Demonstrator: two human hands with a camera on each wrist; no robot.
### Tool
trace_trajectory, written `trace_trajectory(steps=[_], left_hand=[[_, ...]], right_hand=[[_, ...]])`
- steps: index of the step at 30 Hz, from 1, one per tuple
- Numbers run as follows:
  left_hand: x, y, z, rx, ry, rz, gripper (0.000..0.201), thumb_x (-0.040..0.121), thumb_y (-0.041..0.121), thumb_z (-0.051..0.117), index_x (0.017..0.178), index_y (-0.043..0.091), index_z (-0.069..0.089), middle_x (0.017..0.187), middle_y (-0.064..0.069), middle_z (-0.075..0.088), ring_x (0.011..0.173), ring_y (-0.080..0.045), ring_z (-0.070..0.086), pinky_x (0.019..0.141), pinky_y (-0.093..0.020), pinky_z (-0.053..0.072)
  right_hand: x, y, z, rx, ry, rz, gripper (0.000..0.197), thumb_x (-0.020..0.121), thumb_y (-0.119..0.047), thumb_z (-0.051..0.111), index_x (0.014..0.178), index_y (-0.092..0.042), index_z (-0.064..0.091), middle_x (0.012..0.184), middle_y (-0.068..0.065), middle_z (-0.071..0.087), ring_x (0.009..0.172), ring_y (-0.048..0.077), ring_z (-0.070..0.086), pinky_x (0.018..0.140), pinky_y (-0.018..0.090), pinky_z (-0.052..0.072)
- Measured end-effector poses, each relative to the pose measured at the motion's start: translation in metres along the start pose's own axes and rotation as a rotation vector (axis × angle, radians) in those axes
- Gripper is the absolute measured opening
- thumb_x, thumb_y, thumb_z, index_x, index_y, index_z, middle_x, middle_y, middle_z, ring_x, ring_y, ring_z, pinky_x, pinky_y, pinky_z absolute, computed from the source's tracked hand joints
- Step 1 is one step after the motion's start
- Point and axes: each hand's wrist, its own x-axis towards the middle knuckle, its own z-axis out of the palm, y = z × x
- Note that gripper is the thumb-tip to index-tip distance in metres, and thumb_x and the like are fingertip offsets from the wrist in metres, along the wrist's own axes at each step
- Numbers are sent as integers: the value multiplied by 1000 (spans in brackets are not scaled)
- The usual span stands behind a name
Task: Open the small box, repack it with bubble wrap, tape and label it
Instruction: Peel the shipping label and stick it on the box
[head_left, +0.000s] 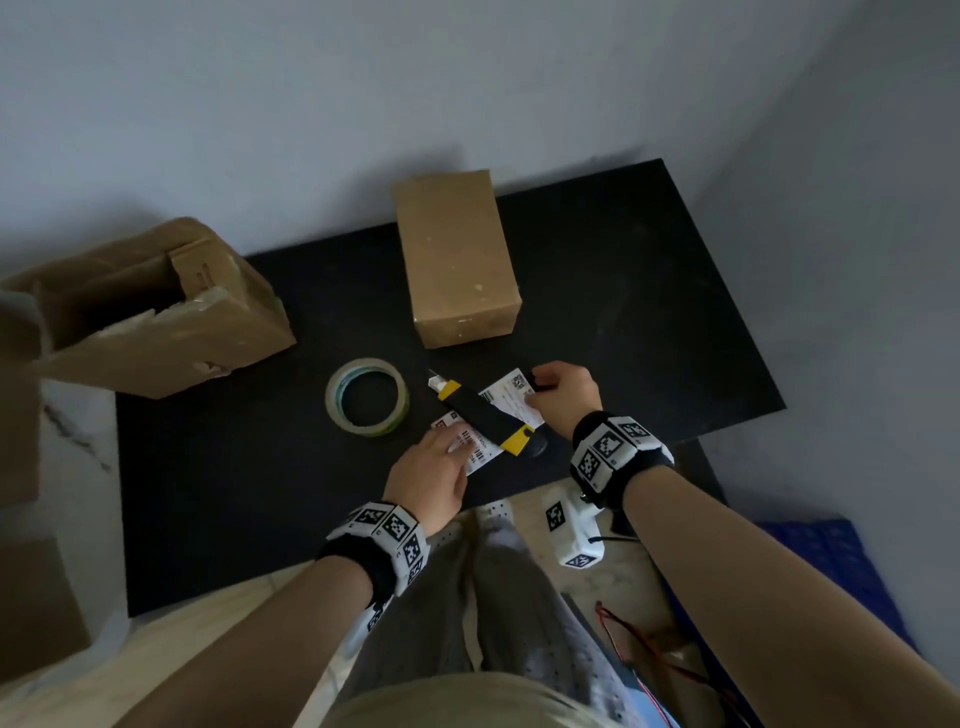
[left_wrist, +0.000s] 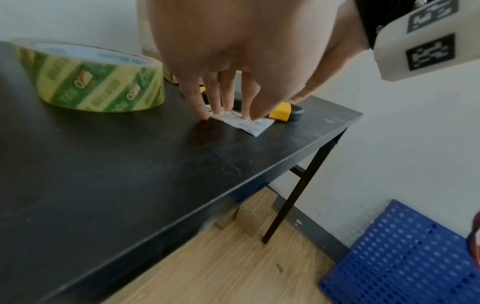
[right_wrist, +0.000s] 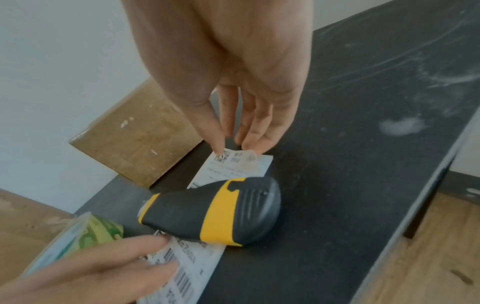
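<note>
The small brown box (head_left: 457, 260) stands closed at the back of the black table (head_left: 649, 312). In front of it a white printed label (head_left: 511, 400) lies flat, and a black-and-yellow utility knife (head_left: 485, 418) rests across its middle. My left hand (head_left: 457, 441) presses straight fingers (left_wrist: 215, 102) onto the label's near end (left_wrist: 249, 125). My right hand (head_left: 535, 387) pinches the far end (right_wrist: 233, 166) between thumb and fingertips (right_wrist: 221, 144). A roll of green-and-yellow tape (head_left: 332, 402) lies just left of the knife. No bubble wrap shows.
A larger open cardboard box (head_left: 156, 322) sits on the table's left corner. More cardboard (head_left: 31, 597) stands on the floor at the left. A blue perforated panel (left_wrist: 415, 257) leans against the wall on the right. The table's near edge (left_wrist: 233, 185) runs close to my left hand.
</note>
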Motion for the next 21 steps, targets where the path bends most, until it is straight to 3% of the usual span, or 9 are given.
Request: trace_trajectory(steps=[9, 12, 15, 17, 19, 21], left_hand=[[3, -5, 2, 1, -4, 36, 44, 96, 19, 40, 140, 21, 40, 154, 6, 23, 141, -11, 23, 109, -28, 33], [4, -3, 1, -53, 8, 5, 41, 96, 20, 41, 137, 21, 44, 152, 8, 27, 133, -11, 37, 101, -28, 41], [10, 1, -4, -92, 46, -36, 38, 96, 22, 43, 133, 18, 44, 142, 4, 42, 119, -16, 51, 89, -30, 47], [16, 6, -8, -72, 79, -61, 38, 96, 27, 44, 133, 19, 41, 133, 1, 48, 115, -17, 53, 84, -30, 48], [22, 11, -11, -40, 107, -65, 41, 96, 32, 44, 135, 20, 38, 128, -2, 48, 112, -17, 52, 79, -29, 50], [25, 14, -13, 14, 140, -28, 44, 96, 37, 43, 136, 22, 38, 125, -5, 44, 109, -19, 50, 77, -29, 50]], right_hand=[[6, -7, -2, -52, -62, 118, 23, 78, -12, 70, 101, -13, 69, 98, 7, 67, 85, 17, 61, 64, 24, 46], [7, -7, -2, -110, -105, 119, 20, 79, -16, 71, 98, -12, 69, 92, 6, 65, 84, 18, 62, 58, 21, 43], [6, -5, -3, -145, -100, 103, 27, 80, -17, 72, 106, -11, 66, 98, 4, 62, 94, 20, 61, 66, 23, 44], [5, -3, -3, -178, -93, 59, 10, 80, -18, 72, 83, -16, 63, 83, -1, 57, 79, 14, 57, 62, 21, 43], [4, -2, -2, -205, -100, 18, 29, 80, -21, 72, 63, -20, 48, 67, -5, 47, 67, 12, 50, 52, 18, 36], [5, -2, -3, -192, -108, 12, 18, 81, -23, 71, 72, -18, 57, 73, -4, 53, 75, 14, 53, 58, 19, 40]])
